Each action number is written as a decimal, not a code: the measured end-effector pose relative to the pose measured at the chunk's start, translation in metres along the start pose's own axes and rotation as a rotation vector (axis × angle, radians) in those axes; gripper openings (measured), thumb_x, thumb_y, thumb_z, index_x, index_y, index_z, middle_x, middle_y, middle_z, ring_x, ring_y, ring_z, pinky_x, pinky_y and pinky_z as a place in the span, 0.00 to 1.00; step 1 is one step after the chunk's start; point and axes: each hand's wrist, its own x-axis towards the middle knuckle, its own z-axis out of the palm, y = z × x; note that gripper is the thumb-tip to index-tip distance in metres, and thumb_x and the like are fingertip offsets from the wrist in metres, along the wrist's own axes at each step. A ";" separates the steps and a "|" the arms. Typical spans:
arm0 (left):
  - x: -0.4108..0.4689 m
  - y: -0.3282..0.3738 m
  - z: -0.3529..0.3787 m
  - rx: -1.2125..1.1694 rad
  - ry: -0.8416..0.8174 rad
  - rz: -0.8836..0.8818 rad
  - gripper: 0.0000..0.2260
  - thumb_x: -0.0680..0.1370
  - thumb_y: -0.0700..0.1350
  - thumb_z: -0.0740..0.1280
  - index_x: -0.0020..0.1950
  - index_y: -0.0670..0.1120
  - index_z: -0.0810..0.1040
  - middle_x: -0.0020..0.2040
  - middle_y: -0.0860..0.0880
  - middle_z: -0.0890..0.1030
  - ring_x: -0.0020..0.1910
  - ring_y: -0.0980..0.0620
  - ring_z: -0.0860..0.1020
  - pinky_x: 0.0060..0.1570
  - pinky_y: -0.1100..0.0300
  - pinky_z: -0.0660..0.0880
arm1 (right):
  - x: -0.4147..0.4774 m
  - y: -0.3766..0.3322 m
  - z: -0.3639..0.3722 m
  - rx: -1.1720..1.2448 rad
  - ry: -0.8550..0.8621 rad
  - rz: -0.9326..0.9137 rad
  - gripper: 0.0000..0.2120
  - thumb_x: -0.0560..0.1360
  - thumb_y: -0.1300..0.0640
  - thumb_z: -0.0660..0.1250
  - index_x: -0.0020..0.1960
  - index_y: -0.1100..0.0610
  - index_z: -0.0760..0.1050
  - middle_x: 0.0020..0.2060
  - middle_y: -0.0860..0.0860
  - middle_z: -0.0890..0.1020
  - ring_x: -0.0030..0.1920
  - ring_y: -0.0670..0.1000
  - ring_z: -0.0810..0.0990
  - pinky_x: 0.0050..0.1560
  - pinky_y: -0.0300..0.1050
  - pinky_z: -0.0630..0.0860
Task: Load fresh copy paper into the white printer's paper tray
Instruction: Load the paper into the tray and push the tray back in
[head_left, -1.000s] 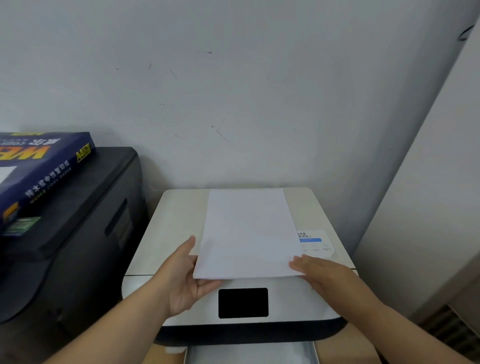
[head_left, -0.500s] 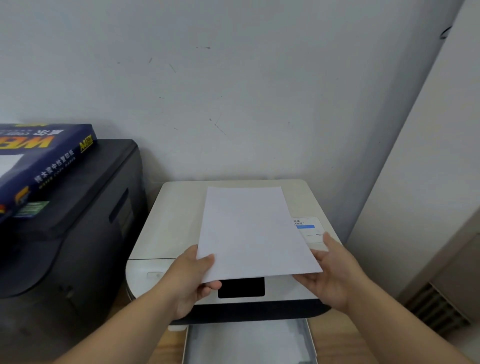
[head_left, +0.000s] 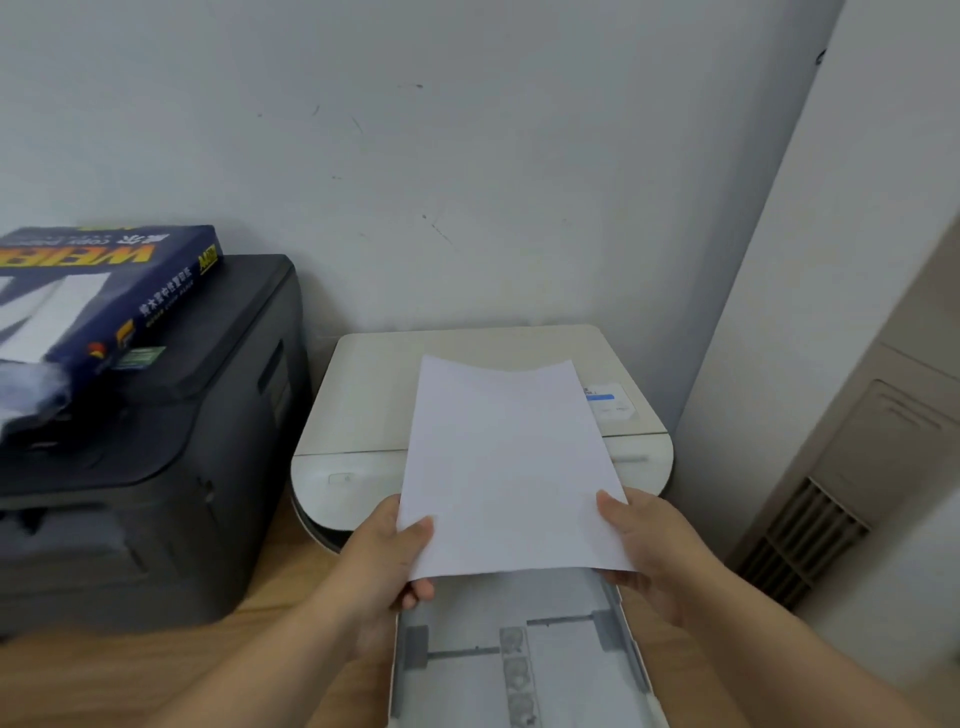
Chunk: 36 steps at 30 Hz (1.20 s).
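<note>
The scene is backed by a pale grey-white wall (head_left: 467, 156), marked by a few dark scuffs (head_left: 439, 228). A corner is formed at the right with a lighter wall (head_left: 857, 208), below which a beige panel (head_left: 893, 441) with a louvred vent (head_left: 800, 545) is set. A wooden tabletop (head_left: 156, 670) is seen below, evenly lit.
</note>
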 end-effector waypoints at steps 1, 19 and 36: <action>-0.008 -0.005 0.000 -0.004 -0.004 0.005 0.07 0.80 0.44 0.57 0.57 0.48 0.71 0.41 0.45 0.76 0.20 0.55 0.68 0.19 0.64 0.63 | -0.007 0.006 0.000 -0.016 0.004 -0.012 0.13 0.80 0.54 0.57 0.60 0.59 0.71 0.43 0.57 0.78 0.35 0.54 0.76 0.29 0.42 0.74; -0.123 -0.105 0.018 -0.039 -0.023 -0.018 0.07 0.80 0.45 0.58 0.57 0.53 0.71 0.36 0.47 0.80 0.19 0.54 0.68 0.18 0.65 0.60 | -0.114 0.126 -0.025 -0.106 0.029 -0.080 0.11 0.80 0.52 0.55 0.50 0.54 0.74 0.36 0.54 0.78 0.29 0.50 0.72 0.19 0.39 0.64; -0.224 -0.185 0.027 -0.012 -0.024 -0.073 0.08 0.80 0.44 0.58 0.58 0.44 0.71 0.25 0.47 0.75 0.17 0.53 0.68 0.16 0.66 0.60 | -0.182 0.225 -0.049 -0.126 -0.005 0.023 0.13 0.80 0.50 0.54 0.56 0.55 0.73 0.46 0.61 0.80 0.27 0.53 0.71 0.20 0.38 0.65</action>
